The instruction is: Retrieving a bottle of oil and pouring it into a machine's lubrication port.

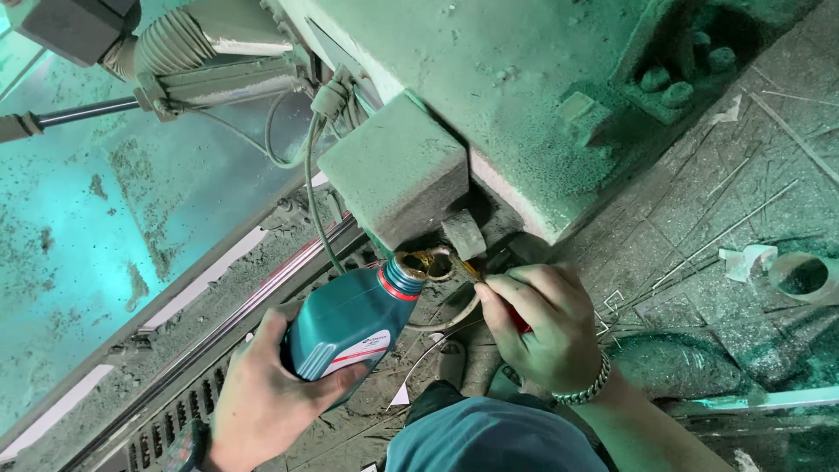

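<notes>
My left hand (258,393) grips a teal oil bottle (345,319) with a red ring at its neck, tilted so its open mouth (407,269) points up and to the right. Amber oil (434,257) runs from the mouth towards a small round opening under a dusty green machine (489,79). My right hand (542,319) is closed on a small red-handled thing (517,320) right beside the bottle's mouth; most of that thing is hidden by my fingers. A metal chain bracelet (584,387) sits on my right wrist.
A green box-shaped housing (398,170) juts out just above the bottle's mouth, with cables (313,188) hanging beside it. A metal rail and slotted grille (175,411) run at lower left. The dusty floor at right holds thin wires and a short pipe end (804,275).
</notes>
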